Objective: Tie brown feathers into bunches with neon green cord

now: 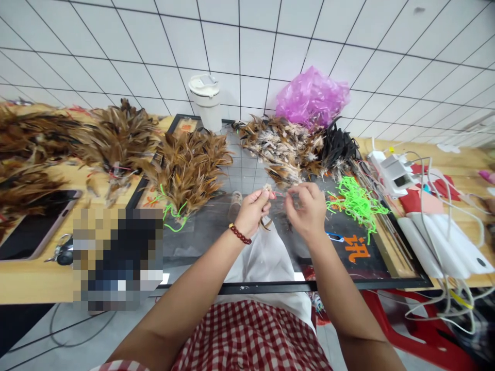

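Over the middle of the dark glass tabletop, my left hand [253,208] is closed on a small feather bunch [266,224]. Pale ends of the bunch stick out above the thumb, and brown tips hang below the fingers. A thin pinkish-red thread [279,194] runs from the bunch toward my right hand [305,208], whose thumb and fingers are pinched on it. Just beyond the hands lies a heap of loose brown and white feathers [280,149]. Bright green ties [356,203] lie in a tangle to the right of my right hand.
Brown feather bundles [185,170] lie at left, near a phone [36,224] and a blurred-out dark object [124,252]. A white tumbler [207,103] and a purple plastic bag [311,95] stand by the tiled wall. Black feathers [338,149], chargers and white cables [425,226] are at right.
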{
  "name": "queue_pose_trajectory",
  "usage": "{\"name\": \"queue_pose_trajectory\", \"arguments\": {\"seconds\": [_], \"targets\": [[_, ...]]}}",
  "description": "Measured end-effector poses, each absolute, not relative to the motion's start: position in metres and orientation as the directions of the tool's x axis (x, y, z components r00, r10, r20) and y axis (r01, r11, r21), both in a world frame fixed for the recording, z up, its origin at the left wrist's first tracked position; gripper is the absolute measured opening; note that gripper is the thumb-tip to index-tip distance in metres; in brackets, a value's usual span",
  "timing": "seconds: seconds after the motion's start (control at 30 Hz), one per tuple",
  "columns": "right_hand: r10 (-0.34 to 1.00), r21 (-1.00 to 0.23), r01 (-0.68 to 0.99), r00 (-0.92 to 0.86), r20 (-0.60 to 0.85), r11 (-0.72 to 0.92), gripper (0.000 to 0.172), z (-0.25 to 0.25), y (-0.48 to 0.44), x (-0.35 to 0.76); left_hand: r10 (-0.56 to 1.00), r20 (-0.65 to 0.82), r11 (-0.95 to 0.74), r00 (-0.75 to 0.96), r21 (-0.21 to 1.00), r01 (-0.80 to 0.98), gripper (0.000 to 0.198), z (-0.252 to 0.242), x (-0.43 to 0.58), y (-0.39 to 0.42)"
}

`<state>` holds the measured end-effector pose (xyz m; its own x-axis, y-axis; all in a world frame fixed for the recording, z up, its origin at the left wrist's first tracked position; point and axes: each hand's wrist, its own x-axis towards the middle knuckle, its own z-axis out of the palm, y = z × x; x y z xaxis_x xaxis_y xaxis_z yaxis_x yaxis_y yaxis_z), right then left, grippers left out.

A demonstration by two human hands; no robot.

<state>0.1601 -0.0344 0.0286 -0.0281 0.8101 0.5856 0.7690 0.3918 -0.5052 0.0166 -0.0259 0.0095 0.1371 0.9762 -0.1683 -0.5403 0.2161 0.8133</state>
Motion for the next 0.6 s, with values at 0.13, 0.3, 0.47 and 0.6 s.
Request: {"name": "queue_pose_trajectory", "arguments": {"seconds": [0.13, 0.3, 0.47, 0.6], "targets": [[0.893, -0.713, 0.552, -0.151, 0.424, 0.432, 0.015, 0.029, -0.036, 0.159, 0.994, -0.018, 0.057, 0.108, 0.928, -0.367, 0.034, 0.005, 0.017, -0.026], [0.807, -0.693, 0.573, 0.09, 0.583, 0.437, 0.015, 0.033, -0.035, 0.164, 0.989, 0.12, -0.099, 0.087, 0.971, -0.218, 0.032, 0.002, 0.016, -0.026], [0.813, -0.63, 0.574, -0.115, 0.57, 0.523, 0.018, 0.032, -0.035, 0.169, 0.989, 0.12, -0.095, 0.091, 0.967, -0.237, 0.034, 0.003, 0.016, -0.028], [0.851, -0.588, 0.656, -0.167, 0.498, 0.473, 0.016, 0.028, -0.036, 0.164, 0.986, 0.134, -0.11, 0.098, 0.969, -0.221, 0.035, 0.004, 0.017, -0.029]]}}
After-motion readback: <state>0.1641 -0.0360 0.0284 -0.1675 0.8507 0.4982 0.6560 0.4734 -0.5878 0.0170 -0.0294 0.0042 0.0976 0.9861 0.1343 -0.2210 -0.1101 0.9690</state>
